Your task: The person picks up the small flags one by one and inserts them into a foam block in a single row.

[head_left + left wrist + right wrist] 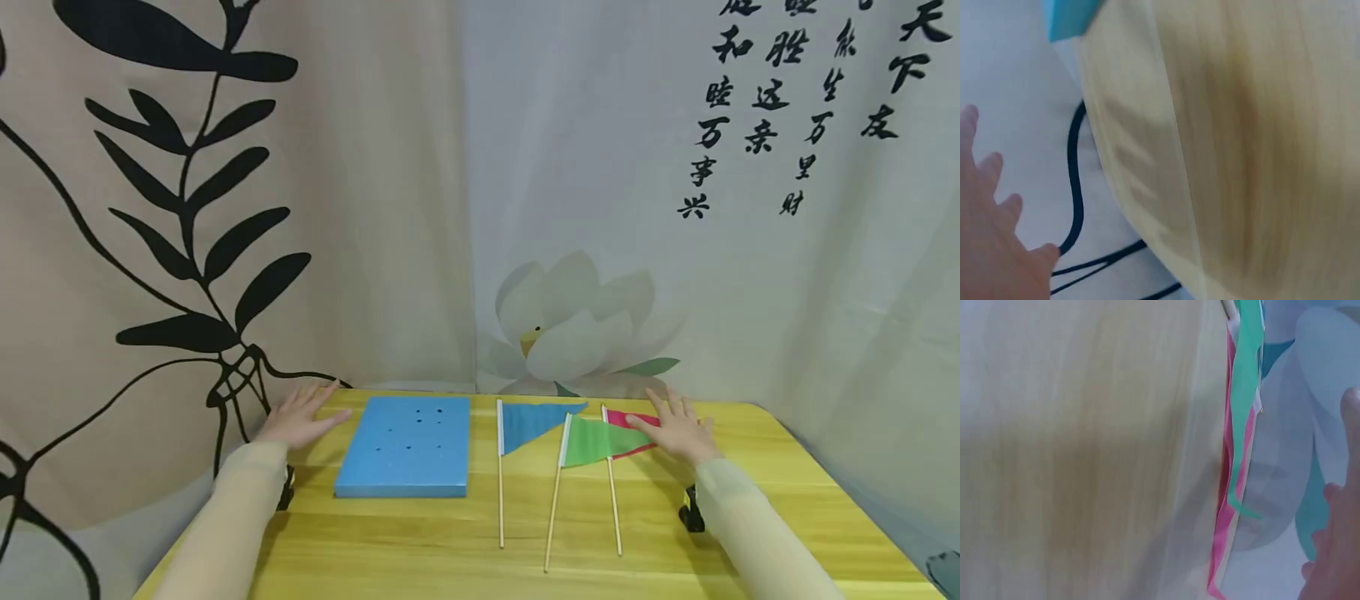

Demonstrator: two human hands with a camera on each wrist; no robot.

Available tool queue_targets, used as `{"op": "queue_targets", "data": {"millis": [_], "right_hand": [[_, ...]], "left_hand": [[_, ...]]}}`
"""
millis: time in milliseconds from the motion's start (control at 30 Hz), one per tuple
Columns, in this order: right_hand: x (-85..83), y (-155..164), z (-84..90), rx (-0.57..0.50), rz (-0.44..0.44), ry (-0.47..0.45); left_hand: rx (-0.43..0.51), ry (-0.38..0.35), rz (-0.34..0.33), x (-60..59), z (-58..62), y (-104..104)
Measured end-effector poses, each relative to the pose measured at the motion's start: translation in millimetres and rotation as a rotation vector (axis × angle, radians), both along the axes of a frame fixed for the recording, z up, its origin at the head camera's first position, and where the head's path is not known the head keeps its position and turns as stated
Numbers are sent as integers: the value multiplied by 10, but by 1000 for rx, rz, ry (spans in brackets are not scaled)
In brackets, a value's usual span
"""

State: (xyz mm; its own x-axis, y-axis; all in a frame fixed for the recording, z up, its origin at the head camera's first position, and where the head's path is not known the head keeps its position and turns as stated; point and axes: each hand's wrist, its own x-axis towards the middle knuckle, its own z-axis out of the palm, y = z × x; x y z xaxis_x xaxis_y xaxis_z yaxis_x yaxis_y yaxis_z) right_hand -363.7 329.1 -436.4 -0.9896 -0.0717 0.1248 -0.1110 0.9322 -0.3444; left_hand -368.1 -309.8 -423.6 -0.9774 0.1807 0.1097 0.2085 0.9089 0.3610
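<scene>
Between flat hands [487, 429], three flags [558, 433]

Curtained staging corner: printed drapes [225, 208], table [750, 517]

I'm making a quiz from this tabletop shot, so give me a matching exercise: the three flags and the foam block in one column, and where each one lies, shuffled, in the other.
Column one:
1. blue foam block
2. blue flag
3. green flag
4. pink flag

Column two:
A. partly under the right hand
B. in the middle of the three flags
C. nearest the left hand
D. directly right of the block

Pairs: 1-C, 2-D, 3-B, 4-A
</scene>
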Motion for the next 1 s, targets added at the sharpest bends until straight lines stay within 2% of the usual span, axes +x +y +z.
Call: {"op": "queue_targets", "data": {"millis": [233,400,567,700,800,1000], "right_hand": [[18,-114,-24,-46,47,43],[60,-353,-25,-92,94,36],[136,-695,-58,-94,162,51],[213,-999,-53,-112,217,74],[289,-1237,-44,-184,263,73],[384,-1696,-89,-399,337,-14]], "left_hand": [[262,-168,-75,54,39,100],[336,-210,-96,43,18,157],[436,-278,-92,55,-72,184],[484,-290,-105,76,-151,223],[505,-302,-90,112,-197,259],[535,-303,-43,211,-280,301]]}}
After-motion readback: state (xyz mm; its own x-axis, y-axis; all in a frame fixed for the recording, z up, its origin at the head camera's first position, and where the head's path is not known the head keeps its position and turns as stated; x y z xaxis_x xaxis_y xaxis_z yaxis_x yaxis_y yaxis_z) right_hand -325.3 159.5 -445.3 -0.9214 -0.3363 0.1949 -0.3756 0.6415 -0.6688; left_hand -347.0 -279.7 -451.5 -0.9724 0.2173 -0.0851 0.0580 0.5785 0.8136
